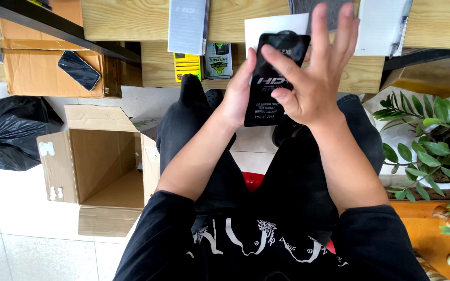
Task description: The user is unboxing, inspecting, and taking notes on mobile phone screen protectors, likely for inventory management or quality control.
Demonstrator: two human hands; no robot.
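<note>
My left hand (238, 91) grips a flat black packet (269, 93) with white print, holding it by its left edge above my lap. In front of the packet my right hand (313, 73) is raised with fingers spread, the index fingertip touching the packet's upper part. Right behind the packet's top edge a white card (272, 25) shows. I sit in black trousers and a black shirt facing a wooden table (131, 21).
An open cardboard box (105, 166) stands on the floor at left, beside a black rubbish bag (11, 132). A phone (79, 70) lies on another carton. Small yellow and green packets (204, 62) and grey sleeves (187, 26) rest on the table. A potted plant (433, 135) is at right.
</note>
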